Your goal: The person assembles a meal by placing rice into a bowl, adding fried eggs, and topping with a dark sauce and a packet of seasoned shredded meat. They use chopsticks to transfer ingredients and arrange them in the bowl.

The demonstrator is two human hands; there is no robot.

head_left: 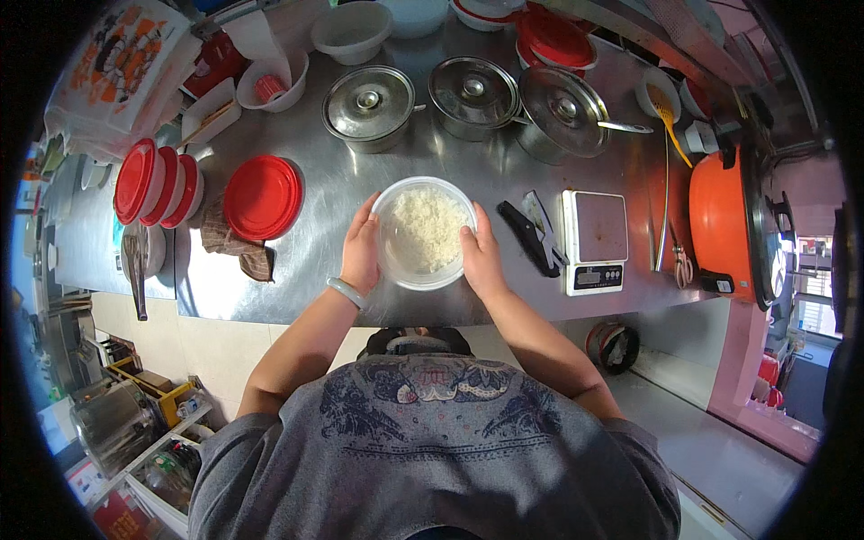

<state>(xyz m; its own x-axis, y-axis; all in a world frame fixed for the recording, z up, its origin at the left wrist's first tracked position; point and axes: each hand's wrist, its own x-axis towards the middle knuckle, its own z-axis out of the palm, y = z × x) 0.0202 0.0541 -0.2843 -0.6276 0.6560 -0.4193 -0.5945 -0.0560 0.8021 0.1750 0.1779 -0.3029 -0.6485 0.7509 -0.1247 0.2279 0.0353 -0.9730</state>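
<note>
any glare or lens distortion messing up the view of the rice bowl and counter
Head view: strong fisheye bending, the steel counter edge curves and a black rim frames the picture; soft glare streaks on the counter and pot lids; the rice bowl between left hand and right hand stays sharp, centre evenly lit.

The counter (342,193) is brushed steel, with a dull shine and fine scratches. The bowl (423,232) looks like thin clear plastic, smooth, and the rice (425,225) inside is white, matt and grainy. Three pot lids (369,99) are polished metal and mirror the light. The red lid (263,196) is glossy plastic. The brown cloth (236,245) is soft woven fabric. The scale (594,238) has a white plastic body.
</note>
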